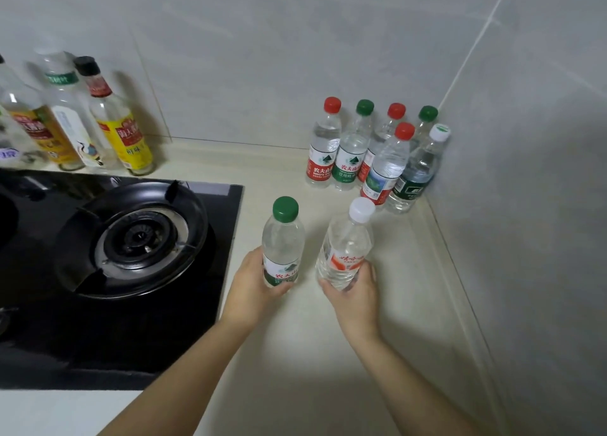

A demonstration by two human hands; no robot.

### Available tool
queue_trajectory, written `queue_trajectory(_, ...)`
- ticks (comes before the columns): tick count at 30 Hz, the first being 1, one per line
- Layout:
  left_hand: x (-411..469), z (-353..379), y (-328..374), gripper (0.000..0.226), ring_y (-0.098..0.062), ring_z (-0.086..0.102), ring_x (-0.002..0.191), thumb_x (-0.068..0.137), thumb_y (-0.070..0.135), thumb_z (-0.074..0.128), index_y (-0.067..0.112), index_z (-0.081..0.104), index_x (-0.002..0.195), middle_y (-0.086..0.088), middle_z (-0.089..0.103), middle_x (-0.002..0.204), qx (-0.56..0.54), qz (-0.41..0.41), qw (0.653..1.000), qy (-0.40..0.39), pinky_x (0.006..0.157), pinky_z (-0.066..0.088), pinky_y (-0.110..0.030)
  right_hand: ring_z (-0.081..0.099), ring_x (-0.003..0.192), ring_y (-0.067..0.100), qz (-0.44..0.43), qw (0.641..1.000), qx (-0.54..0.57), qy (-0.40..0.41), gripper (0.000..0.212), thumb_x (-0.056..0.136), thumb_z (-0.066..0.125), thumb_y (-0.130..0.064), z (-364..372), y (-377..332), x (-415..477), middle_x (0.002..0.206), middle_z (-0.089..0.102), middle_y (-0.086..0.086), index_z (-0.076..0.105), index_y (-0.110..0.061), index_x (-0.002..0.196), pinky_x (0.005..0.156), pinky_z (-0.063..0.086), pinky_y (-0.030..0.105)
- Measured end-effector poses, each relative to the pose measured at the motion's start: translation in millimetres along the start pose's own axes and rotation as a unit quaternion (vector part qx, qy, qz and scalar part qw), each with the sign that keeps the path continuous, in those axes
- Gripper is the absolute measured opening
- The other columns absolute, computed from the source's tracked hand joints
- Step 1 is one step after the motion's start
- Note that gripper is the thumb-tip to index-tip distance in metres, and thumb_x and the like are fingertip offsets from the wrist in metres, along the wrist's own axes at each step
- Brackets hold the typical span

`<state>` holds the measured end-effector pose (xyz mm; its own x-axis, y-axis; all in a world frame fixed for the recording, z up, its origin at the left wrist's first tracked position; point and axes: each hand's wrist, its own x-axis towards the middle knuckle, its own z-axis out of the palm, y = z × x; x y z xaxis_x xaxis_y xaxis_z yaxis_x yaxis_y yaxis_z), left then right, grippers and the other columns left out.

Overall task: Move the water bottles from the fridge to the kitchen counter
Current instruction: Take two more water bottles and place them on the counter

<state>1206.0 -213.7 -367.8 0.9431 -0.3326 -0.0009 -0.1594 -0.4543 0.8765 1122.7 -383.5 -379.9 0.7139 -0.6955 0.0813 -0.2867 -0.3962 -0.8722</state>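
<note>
Left hand (253,282) gripping green-capped bottle (283,243), right hand (356,296) gripping white-capped bottle (345,248) — above counter (328,353)

I count eight water bottles (353,153) in all: six bunched in the far right corner and two nearer, a green-capped bottle (283,248) in the left hand (249,287) and a white-capped bottle (345,251) in the right hand (356,299). By cap, three are red, three green, two white. Far left stand three condiment bottles (121,130), with a fourth cut off at the edge. The hob (197,320) shows one whole burner (139,236) and part of a second.
</note>
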Motion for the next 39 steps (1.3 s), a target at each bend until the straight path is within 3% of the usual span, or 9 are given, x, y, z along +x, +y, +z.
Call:
queue_trajectory(4, 10.6, 5.5, 6.9, 0.055, -0.005, 0.059, 0.096, 0.066, 0.029, 0.086, 0.028, 0.057, 0.113, 0.011, 0.062, 0.107, 0.018, -0.005, 1.000, -0.005, 0.082, 0.050, -0.025, 0.060, 0.094, 0.018, -0.016, 1.000, -0.015, 0.021, 0.055, 0.066, 0.090, -0.021, 0.9, -3.2, 9.3, 0.104, 0.058, 0.005, 0.060, -0.007, 0.110, 0.079, 0.044, 0.021)
queue_trajectory(11, 68.5, 31.9, 27.5, 0.053, -0.012, 0.061, 0.099, 0.069, 0.028, 0.085, 0.024, 0.056, 0.113, 0.006, 0.064, 0.110, 0.022, 0.008, 1.000, -0.011, 0.085, 0.053, -0.031, 0.065, 0.094, 0.026, -0.002, 0.999, -0.001, 0.049, 0.053, 0.064, 0.090, -0.023, 15.4, -1.8, 66.7, 0.103, 0.059, 0.005, 0.059, -0.011, 0.107, 0.083, 0.055, 0.043)
queue_trajectory(15, 103.7, 45.7, 34.7, 0.054, -0.015, 0.061, 0.098, 0.069, 0.029, 0.085, 0.021, 0.056, 0.114, 0.004, 0.064, 0.110, 0.032, 0.008, 0.999, -0.011, 0.083, 0.053, -0.034, 0.061, 0.095, 0.025, -0.015, 0.998, -0.026, 0.061, 0.052, 0.065, 0.089, -0.024, 20.8, -1.0, 94.3, 0.105, 0.058, 0.004, 0.062, -0.008, 0.107, 0.080, 0.049, 0.033)
queue_trajectory(18, 124.6, 53.5, 39.3, 0.052, -0.016, 0.062, 0.096, 0.069, 0.029, 0.084, 0.021, 0.056, 0.112, 0.004, 0.064, 0.109, 0.041, 0.016, 0.999, -0.008, 0.082, 0.053, -0.036, 0.062, 0.091, 0.026, -0.030, 0.996, -0.039, 0.076, 0.052, 0.065, 0.090, -0.025, 25.7, -0.5, 111.7, 0.101, 0.050, -0.003, 0.065, -0.011, 0.108, 0.081, 0.052, 0.036)
queue_trajectory(23, 149.3, 62.1, 48.1, 0.060, -0.013, 0.057, 0.088, 0.072, 0.024, 0.084, 0.018, 0.047, 0.119, 0.008, 0.060, 0.104, 0.031, 0.008, 0.999, -0.002, 0.072, 0.043, -0.027, 0.060, 0.086, 0.021, -0.004, 0.995, 0.010, 0.104, 0.054, 0.065, 0.091, -0.022, 35.6, -2.3, 140.1, 0.104, 0.060, 0.007, 0.054, -0.016, 0.103, 0.075, 0.048, 0.028)
queue_trajectory(25, 156.4, 66.1, 50.1, 0.064, -0.011, 0.054, 0.085, 0.074, 0.022, 0.082, 0.018, 0.041, 0.122, 0.012, 0.057, 0.099, 0.012, 0.005, 1.000, 0.002, 0.070, 0.040, -0.026, 0.053, 0.080, 0.018, -0.001, 0.993, 0.006, 0.118, 0.053, 0.065, 0.091, -0.021, 36.9, -3.9, 148.2, 0.099, 0.058, 0.009, 0.048, -0.015, 0.095, 0.068, 0.036, 0.018)
queue_trajectory(28, 163.6, 72.7, 50.7, 0.062, -0.011, 0.053, 0.084, 0.076, 0.021, 0.081, 0.018, 0.039, 0.121, 0.014, 0.054, 0.097, 0.010, 0.004, 1.000, 0.012, 0.069, 0.039, -0.026, 0.044, 0.073, 0.016, -0.013, 0.991, -0.016, 0.129, 0.044, 0.067, 0.090, -0.020, 40.2, -3.1, 156.7, 0.089, 0.053, 0.008, 0.051, -0.009, 0.085, 0.063, 0.026, 0.019)
queue_trajectory(33, 176.4, 82.0, 52.5, 0.058, -0.011, 0.056, 0.088, 0.074, 0.023, 0.082, 0.022, 0.039, 0.113, 0.008, 0.060, 0.107, 0.003, 0.002, 1.000, 0.021, 0.069, 0.042, -0.028, 0.051, 0.061, 0.023, 0.017, 0.992, 0.008, 0.126, 0.038, 0.074, 0.085, -0.022, 50.8, -3.4, 166.3, 0.063, 0.055, 0.001, 0.048, -0.015, 0.067, 0.057, 0.036, 0.028)
queue_trajectory(39, 184.3, 84.9, 49.3, 0.060, -0.017, 0.061, 0.096, 0.071, 0.028, 0.085, 0.029, 0.034, 0.103, 0.004, 0.062, 0.109, 0.021, 0.004, 0.999, 0.028, 0.072, 0.049, -0.033, 0.044, 0.052, 0.016, 0.027, 0.990, 0.038, 0.130, 0.041, 0.076, 0.083, -0.019, 57.4, -5.9, 173.7, 0.053, 0.050, -0.003, 0.046, -0.015, 0.059, 0.052, 0.035, 0.015)
